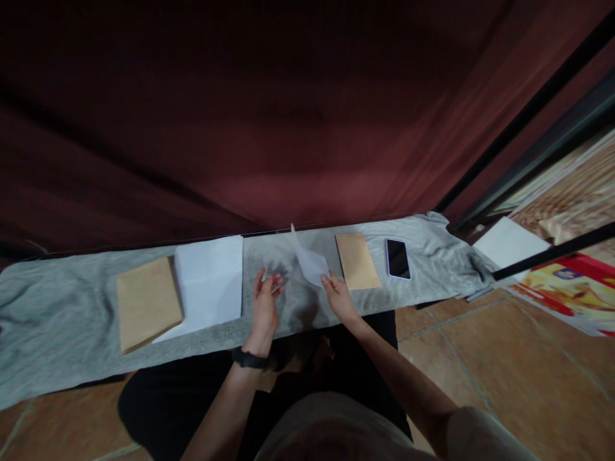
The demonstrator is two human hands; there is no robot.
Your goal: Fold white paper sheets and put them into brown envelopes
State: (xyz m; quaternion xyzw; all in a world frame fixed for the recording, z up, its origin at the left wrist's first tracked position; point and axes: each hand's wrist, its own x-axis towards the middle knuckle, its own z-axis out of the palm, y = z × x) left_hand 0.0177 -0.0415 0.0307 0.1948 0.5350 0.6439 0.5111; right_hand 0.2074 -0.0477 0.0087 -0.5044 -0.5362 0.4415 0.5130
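Observation:
Pinched in my right hand (339, 296) is a folded sheet of white paper (311, 261), held by its near right corner and tilted above the grey cloth. My left hand (266, 299) is raised to its left, fingers apart and slightly curled, holding nothing. A brown envelope (358, 261) lies flat just right of my right hand. Left of my left hand lie white paper sheets (211, 282), partly covered by a stack of brown envelopes (148, 302).
The grey cloth (57, 320) covers a narrow bench against a dark red curtain (269, 128). A phone (398, 259) lies right of the single envelope. Beyond a black metal bar (552, 253) are a white box-like thing (512, 243) and a red-yellow printed package (571, 291).

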